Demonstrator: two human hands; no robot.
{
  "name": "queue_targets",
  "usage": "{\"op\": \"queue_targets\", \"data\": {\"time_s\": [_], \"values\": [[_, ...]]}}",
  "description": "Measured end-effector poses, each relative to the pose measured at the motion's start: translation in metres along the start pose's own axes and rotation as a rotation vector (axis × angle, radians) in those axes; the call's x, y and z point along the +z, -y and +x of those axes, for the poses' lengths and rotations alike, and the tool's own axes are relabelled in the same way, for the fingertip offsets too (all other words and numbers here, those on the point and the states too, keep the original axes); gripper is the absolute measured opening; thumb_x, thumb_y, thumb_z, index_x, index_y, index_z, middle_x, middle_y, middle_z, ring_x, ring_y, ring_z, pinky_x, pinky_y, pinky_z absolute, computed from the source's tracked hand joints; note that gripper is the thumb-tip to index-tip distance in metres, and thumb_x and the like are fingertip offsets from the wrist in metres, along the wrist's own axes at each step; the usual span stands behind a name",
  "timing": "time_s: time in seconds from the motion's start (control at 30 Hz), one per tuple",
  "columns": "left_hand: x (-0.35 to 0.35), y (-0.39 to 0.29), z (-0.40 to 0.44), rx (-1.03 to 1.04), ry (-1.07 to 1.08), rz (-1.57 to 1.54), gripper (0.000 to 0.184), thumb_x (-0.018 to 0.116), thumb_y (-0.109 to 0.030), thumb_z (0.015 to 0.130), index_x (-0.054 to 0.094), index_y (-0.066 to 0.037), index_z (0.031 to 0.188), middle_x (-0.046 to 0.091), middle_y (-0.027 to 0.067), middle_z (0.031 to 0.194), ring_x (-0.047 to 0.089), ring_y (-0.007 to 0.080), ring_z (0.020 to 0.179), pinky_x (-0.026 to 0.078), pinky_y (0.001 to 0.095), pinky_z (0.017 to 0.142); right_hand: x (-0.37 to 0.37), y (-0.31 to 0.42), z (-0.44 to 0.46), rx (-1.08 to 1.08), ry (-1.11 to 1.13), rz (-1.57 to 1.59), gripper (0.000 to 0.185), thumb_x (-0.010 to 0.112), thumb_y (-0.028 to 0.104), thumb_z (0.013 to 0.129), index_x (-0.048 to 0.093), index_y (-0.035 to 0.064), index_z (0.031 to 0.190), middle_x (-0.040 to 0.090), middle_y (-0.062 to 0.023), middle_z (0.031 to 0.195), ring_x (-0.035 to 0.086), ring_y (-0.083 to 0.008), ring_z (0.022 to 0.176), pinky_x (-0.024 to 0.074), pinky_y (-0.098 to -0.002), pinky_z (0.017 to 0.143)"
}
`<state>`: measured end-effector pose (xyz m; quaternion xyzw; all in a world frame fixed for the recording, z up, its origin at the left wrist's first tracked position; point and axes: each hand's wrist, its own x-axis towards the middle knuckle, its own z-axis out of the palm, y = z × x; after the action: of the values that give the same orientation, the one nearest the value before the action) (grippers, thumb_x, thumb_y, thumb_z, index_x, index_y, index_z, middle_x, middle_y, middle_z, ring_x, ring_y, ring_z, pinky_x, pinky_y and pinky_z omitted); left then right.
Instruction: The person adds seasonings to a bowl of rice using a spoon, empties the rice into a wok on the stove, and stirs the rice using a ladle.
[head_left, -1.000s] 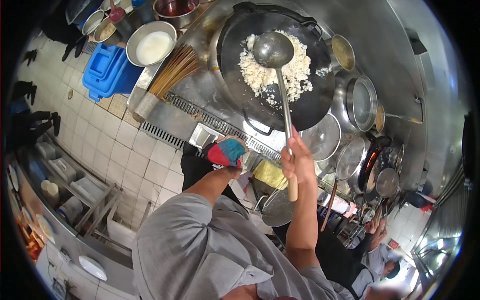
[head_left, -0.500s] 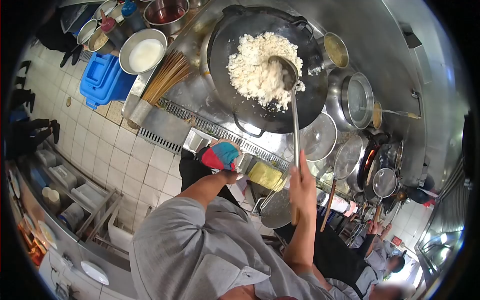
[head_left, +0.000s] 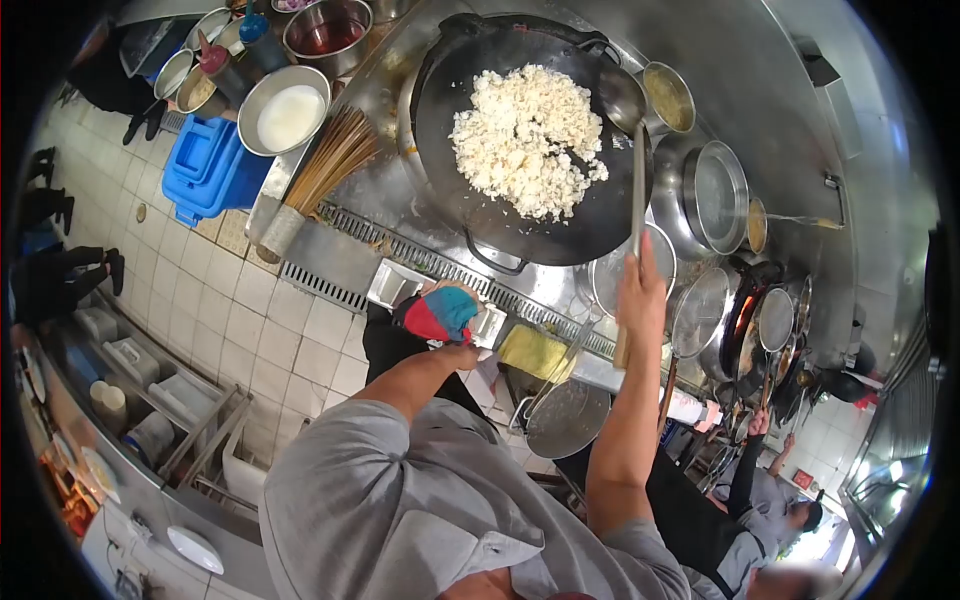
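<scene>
Steel ladle (head_left: pixel 622 100) is gripped by the right hand (head_left: pixel 642 295), rice (head_left: pixel 525 140) beyond it; bunched cloth (head_left: pixel 446 312), by the left hand (head_left: pixel 460 356).

The steel counter (head_left: pixel 340 260) carries a black wok (head_left: pixel 445 150) seated at its twelve o'clock, with a bamboo brush (head_left: pixel 335 165) lying near the wok at nine o'clock, bristles towards one o'clock. Just beyond the brush, at about eleven o'clock, stand a metal bowl of white contents (head_left: pixel 290 115) and, farther up, a bowl of red liquid (head_left: pixel 327 35). A round strainer (head_left: pixel 632 275) sits at the wok's five o'clock.
</scene>
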<state>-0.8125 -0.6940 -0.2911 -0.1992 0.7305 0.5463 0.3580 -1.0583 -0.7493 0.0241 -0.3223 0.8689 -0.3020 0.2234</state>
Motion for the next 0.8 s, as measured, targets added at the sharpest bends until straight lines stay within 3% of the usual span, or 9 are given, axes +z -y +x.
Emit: {"op": "queue_targets", "data": {"time_s": [0.13,0.17,0.23,0.3,0.4,0.43,0.57,0.67,0.8], "values": [[0.015,0.014,0.021,-0.021,-0.052,0.223,0.052,0.048,-0.024,0.096,0.051,-0.01,0.147,0.054,0.0174,0.148,0.054,0.0338,0.135,0.044,0.0484,0.111,0.03,0.064,-0.003,0.203,0.245,0.153,0.05,0.051,0.024,0.107,0.043,0.0241,0.157,0.047,0.001,0.066,0.049,-0.0095,0.054,0.0445,-0.0288,0.049],[0.01,0.012,0.016,-0.053,0.013,0.159,0.054,0.048,-0.023,0.095,0.049,-0.01,0.148,0.055,0.0181,0.147,0.054,0.0347,0.134,0.043,0.0487,0.111,0.038,0.048,-0.012,-0.001,0.206,-0.021,0.049,0.051,0.023,0.107,0.044,0.0217,0.155,0.055,-0.0026,0.071,0.054,-0.0122,0.06,0.0482,-0.0302,0.057],[0.02,0.027,0.034,0.017,0.011,0.195,0.056,0.049,-0.023,0.094,0.05,-0.008,0.148,0.056,0.0199,0.146,0.056,0.0357,0.132,0.044,0.0498,0.11,0.034,0.03,-0.055,-0.245,0.203,-0.195,0.05,0.056,0.014,0.102,0.048,0.0144,0.152,0.068,-0.0294,0.086,0.069,-0.0444,0.075,0.0541,-0.0409,0.067],[0.019,0.03,0.036,0.095,0.006,0.252,0.056,0.048,-0.024,0.092,0.052,-0.005,0.145,0.057,0.0239,0.142,0.058,0.0383,0.129,0.044,0.0521,0.109,0.014,0.024,-0.095,-0.274,0.218,-0.22,0.05,0.057,0.01,0.101,0.049,0.0131,0.151,0.065,-0.0297,0.084,0.069,-0.041,0.074,0.0536,-0.0394,0.068],[0.071,0.083,0.108,0.376,-0.283,0.252,0.042,0.047,-0.024,0.09,0.065,0.004,0.115,0.069,0.0291,0.112,0.07,0.0402,0.102,0.053,0.0542,0.089,-0.009,0.032,-0.119,-0.158,0.231,-0.26,0.048,0.054,0.009,0.102,0.052,0.0136,0.149,0.065,-0.0287,0.085,0.068,-0.0258,0.07,0.0522,-0.0345,0.071],[0.059,0.074,0.107,0.342,-0.126,0.41,0.041,0.047,-0.023,0.09,0.064,0.004,0.116,0.07,0.0287,0.109,0.071,0.0406,0.097,0.053,0.0549,0.088,-0.006,0.039,-0.107,-0.136,0.226,-0.288,0.047,0.055,0.011,0.102,0.052,0.0149,0.149,0.061,-0.0281,0.075,0.065,-0.033,0.061,0.0509,-0.0376,0.064],[0.065,0.07,0.111,0.228,-0.131,0.245,0.04,0.049,-0.021,0.089,0.066,0.003,0.115,0.07,0.0267,0.111,0.071,0.0388,0.097,0.052,0.0555,0.089,0.04,0.053,-0.039,-0.309,0.021,-0.311,0.049,0.058,0.01,0.1,0.052,0.0146,0.149,0.058,-0.0265,0.066,0.06,-0.0446,0.057,0.0451,-0.0454,0.054],[0.052,0.056,0.085,0.164,-0.138,0.232,0.041,0.05,-0.022,0.088,0.07,0.0,0.116,0.071,0.0222,0.118,0.071,0.0387,0.102,0.052,0.0546,0.094,0.051,0.044,-0.044,-0.285,0.023,-0.299,0.05,0.059,0.01,0.1,0.051,0.0163,0.149,0.058,-0.0262,0.065,0.06,-0.0451,0.057,0.0451,-0.0468,0.055],[0.034,0.044,0.063,0.203,-0.037,0.362,0.045,0.05,-0.016,0.089,0.062,0.003,0.127,0.068,0.0289,0.12,0.07,0.0392,0.106,0.054,0.05,0.092,0.022,0.03,-0.102,-0.298,0.162,-0.236,0.05,0.057,0.008,0.1,0.051,0.012,0.15,0.064,-0.0294,0.08,0.066,-0.0421,0.067,0.0525,-0.0419,0.066]]}}
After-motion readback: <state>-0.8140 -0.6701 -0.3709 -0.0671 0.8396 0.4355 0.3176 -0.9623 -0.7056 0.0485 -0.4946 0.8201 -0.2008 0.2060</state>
